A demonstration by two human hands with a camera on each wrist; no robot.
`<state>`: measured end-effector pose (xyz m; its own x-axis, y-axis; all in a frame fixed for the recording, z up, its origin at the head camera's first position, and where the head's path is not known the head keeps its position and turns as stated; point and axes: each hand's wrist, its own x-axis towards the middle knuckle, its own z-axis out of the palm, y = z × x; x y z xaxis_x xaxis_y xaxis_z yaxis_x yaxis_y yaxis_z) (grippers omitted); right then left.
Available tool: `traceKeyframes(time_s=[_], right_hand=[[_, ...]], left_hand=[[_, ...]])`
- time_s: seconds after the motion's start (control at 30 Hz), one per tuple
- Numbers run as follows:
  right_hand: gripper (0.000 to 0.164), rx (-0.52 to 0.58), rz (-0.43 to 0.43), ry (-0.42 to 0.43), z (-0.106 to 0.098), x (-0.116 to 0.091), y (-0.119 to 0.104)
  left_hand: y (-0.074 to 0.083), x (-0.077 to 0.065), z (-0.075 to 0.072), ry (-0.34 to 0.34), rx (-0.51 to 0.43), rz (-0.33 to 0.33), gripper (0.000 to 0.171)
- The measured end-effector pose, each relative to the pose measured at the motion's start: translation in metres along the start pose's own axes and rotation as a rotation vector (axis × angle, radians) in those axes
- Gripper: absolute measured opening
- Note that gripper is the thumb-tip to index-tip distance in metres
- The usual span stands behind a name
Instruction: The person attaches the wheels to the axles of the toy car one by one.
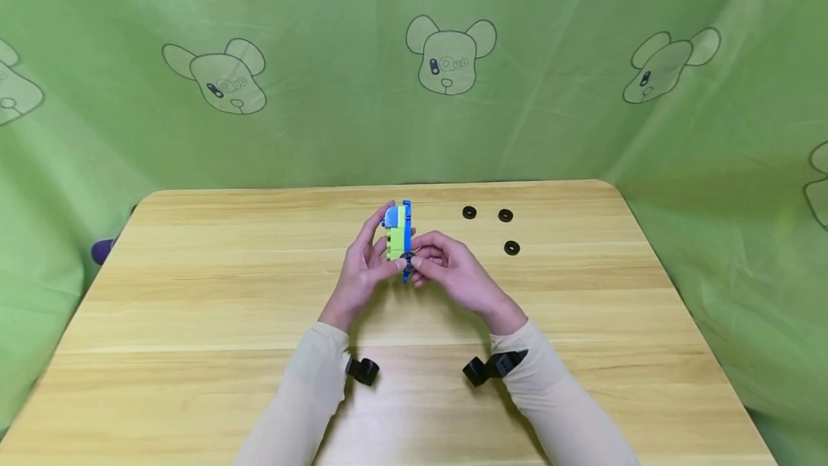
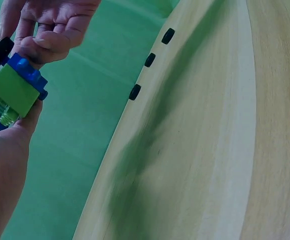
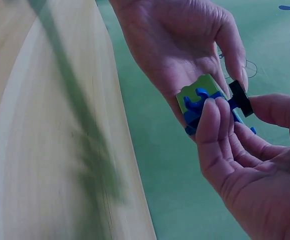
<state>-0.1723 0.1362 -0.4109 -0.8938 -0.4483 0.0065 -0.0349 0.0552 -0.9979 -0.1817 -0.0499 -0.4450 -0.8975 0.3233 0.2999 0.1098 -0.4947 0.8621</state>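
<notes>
A toy vehicle built of green and blue blocks (image 1: pixel 397 239) is held up over the middle of the table. My left hand (image 1: pixel 357 272) grips it from the left side, with the thumb close to a black tire (image 3: pixel 241 99) on the vehicle's end. From the right, my right hand (image 1: pixel 456 272) pinches that tire, thumb against its outer face and fingers by the blue base. In the left wrist view the green block body (image 2: pixel 15 90) and the blue studs beside it show. Part of the vehicle is hidden by the fingers.
Three loose black tires lie at the back right of the wooden table (image 1: pixel 226 272): a left one (image 1: pixel 469 213), a right one (image 1: pixel 505 215) and a nearer one (image 1: pixel 512 248). A green curtain (image 1: pixel 336 92) with printed bear heads hangs behind and at both sides.
</notes>
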Motion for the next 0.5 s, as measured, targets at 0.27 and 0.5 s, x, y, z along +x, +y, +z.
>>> traceKeyframes(time_s=[0.27, 0.5], right_hand=[[0.026, 0.015, 0.003, 0.005, -0.0002, -0.0009, -0.0037], [0.026, -0.019, 0.0, -0.017, -0.0006, -0.0019, -0.0049]], left_hand=[[0.0012, 0.0004, 0.0013, -0.012, 0.002, 0.007, 0.09], [0.0017, 0.0019, 0.0033, 0.048, 0.085, 0.019, 0.064]])
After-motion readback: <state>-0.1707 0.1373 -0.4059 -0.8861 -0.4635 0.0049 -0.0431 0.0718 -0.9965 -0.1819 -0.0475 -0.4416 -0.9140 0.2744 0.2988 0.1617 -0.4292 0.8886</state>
